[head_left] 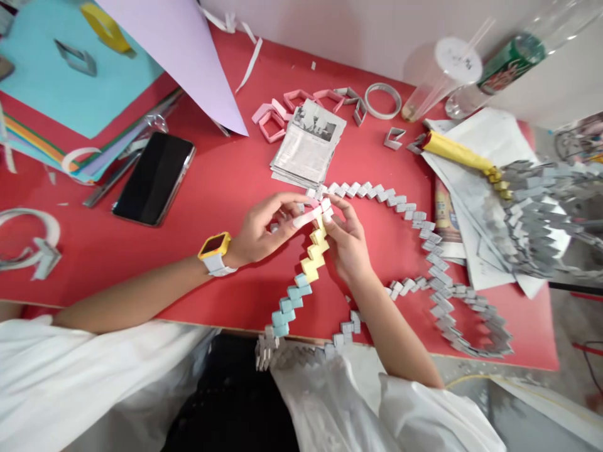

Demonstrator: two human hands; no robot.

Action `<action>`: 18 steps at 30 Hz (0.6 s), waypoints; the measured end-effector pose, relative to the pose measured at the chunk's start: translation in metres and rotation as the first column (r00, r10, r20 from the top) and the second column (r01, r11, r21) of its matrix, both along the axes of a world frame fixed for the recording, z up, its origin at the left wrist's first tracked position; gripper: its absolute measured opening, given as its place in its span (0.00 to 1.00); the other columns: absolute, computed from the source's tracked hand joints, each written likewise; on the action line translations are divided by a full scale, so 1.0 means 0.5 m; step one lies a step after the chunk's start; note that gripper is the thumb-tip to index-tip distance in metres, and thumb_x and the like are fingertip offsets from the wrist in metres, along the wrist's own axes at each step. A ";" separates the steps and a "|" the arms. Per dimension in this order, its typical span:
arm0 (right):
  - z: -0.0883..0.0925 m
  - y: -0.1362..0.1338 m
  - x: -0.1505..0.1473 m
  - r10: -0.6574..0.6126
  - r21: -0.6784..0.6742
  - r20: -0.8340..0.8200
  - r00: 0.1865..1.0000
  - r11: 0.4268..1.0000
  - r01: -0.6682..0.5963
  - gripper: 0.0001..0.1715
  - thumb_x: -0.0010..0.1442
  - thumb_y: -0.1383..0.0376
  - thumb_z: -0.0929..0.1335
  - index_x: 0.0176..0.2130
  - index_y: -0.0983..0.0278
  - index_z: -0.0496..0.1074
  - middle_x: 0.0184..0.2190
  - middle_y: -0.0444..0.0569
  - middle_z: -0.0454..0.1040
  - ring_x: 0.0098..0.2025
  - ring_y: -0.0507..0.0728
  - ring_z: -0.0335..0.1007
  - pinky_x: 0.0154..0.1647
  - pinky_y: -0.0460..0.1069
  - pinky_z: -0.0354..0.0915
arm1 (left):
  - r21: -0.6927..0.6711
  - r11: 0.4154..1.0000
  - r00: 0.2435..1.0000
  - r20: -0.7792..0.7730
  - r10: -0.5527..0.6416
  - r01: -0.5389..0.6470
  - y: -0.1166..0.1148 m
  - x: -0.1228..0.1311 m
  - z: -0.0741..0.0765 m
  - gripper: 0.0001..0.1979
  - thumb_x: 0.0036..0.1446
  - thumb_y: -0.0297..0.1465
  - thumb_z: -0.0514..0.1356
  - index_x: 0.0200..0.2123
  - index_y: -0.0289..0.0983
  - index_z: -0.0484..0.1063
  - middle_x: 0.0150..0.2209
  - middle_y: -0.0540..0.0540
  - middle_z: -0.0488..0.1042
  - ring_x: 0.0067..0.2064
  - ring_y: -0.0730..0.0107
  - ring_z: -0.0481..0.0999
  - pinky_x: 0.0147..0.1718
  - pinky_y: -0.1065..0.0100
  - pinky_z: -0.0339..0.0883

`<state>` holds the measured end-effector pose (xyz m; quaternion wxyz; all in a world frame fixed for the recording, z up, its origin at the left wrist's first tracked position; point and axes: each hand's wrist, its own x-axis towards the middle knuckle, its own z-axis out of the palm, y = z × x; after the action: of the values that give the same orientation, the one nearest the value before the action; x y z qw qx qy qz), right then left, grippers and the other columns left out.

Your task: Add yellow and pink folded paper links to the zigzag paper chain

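A long zigzag chain of folded paper links runs from my fingers over the red table's front edge. Its upper part is yellow, then pale blue, then grey newsprint. My right hand pinches the chain's top end between thumb and fingers. From the left, my left hand grips a narrow whitish-pink folded paper strip that meets this end. Whether the strip is threaded into the last link is hidden by my fingers. More grey chain curves away behind and to the right of my hands.
On the red table lie a black phone, a stack of newspaper pieces, several pink folded links and a tape roll. A plastic cup and a bottle are at the back right. Coloured paper fills the left.
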<state>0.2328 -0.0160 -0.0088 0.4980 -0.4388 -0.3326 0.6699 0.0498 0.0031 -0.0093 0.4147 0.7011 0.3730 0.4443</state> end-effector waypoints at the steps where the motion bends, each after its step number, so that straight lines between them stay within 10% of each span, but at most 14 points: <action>1: 0.001 0.003 0.005 0.024 -0.042 -0.065 0.998 0.999 -0.026 0.24 0.57 0.62 0.71 0.52 0.56 0.64 0.34 0.42 0.74 0.30 0.52 0.70 0.32 0.48 0.70 | 0.007 0.999 0.999 0.024 -0.041 0.041 0.004 -0.004 -0.003 0.21 0.61 0.40 0.60 0.57 0.43 0.68 0.46 0.41 0.72 0.43 0.65 0.75 0.37 0.67 0.73; 8: 0.003 0.000 0.000 0.253 -0.123 -0.266 0.930 0.948 -0.294 0.26 0.53 0.62 0.74 0.49 0.58 0.63 0.31 0.40 0.72 0.29 0.51 0.72 0.30 0.46 0.70 | 0.096 0.964 0.968 -0.067 -0.241 0.246 0.028 -0.005 0.000 0.22 0.65 0.42 0.54 0.60 0.45 0.67 0.60 0.40 0.67 0.60 0.56 0.68 0.58 0.54 0.65; 18: 0.019 -0.006 0.012 0.023 0.259 0.511 0.859 0.949 -0.179 0.20 0.67 0.49 0.61 0.52 0.56 0.64 0.33 0.43 0.68 0.32 0.52 0.68 0.35 0.48 0.69 | -0.063 0.998 0.995 -0.101 0.020 -0.026 0.028 -0.003 -0.016 0.18 0.54 0.45 0.66 0.42 0.40 0.72 0.33 0.52 0.76 0.33 0.76 0.73 0.32 0.69 0.67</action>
<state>0.2386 -0.0192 0.0006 0.4183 -0.4995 -0.5705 0.5001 0.0483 0.0169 -0.0172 0.4125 0.7045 0.4157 0.4009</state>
